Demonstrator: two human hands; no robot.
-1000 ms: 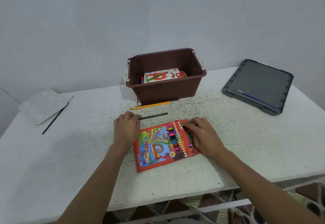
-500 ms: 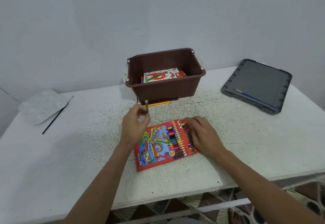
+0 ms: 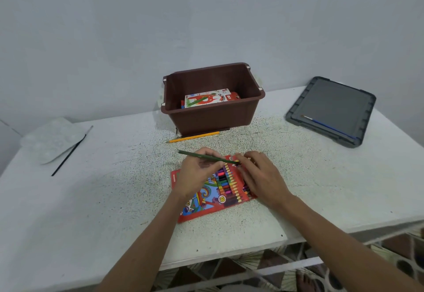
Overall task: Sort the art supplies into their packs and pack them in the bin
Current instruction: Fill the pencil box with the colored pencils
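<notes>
On the white table (image 3: 91, 200) a brown bin (image 3: 213, 117) stands at the far middle, with a printed box (image 3: 206, 100) already lying inside it. A grey lid (image 3: 332, 108) lies well to the right of the bin and carries a blue brush (image 3: 328, 126). A pale paint tray (image 3: 50, 140) lies well to the left of the bin, with a black brush (image 3: 68, 156) along its edge.

A red pencil pack (image 3: 202, 206) lies flat in front of the bin, on the near side. The right hand (image 3: 261, 177) rests over the pack's right side, its fingers bent at the far end. Whether they pinch the flap cannot be told. The left hand (image 3: 197, 174) grips a green pencil (image 3: 195, 154), whose one end is at the far end of the pack. A yellow pencil (image 3: 195, 136) lies loose just in front of the bin.

Assessment: the step in hand is feeding the green pencil into its pack. The next move calls for lining the pencil up with a free slot and sliding it in while the pack is kept steady. The yellow pencil and both brushes are not yet sorted, and the red pack is not yet in the bin.
</notes>
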